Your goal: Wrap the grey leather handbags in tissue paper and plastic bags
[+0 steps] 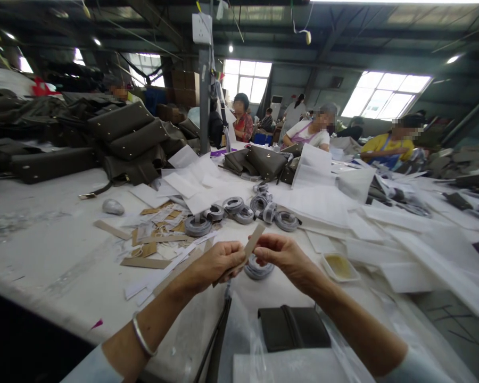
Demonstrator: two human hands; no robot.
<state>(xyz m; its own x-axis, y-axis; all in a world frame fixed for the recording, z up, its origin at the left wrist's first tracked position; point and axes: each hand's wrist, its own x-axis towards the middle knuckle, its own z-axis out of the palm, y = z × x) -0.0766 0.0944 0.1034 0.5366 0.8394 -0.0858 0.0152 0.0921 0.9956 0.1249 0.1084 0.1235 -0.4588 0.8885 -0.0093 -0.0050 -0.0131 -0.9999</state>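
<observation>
Honestly the bags (122,123) on the far left are super dark olive-grey with shiny pale studs, and the folded piece (313,327) on the near side is basically the same shade. Strip (254,239) in the middle: plain greyish beige. Coils (199,231) are grey, sheets (323,205) on the right plain white, tags (147,249) on the left brown. Tiny magenta scrap (98,323) near left, lol. Silver bangle (137,334), pale blue sleeves (93,367). Far right, someone's yellow top (379,143); far middle, a red patterned top (244,127).
</observation>
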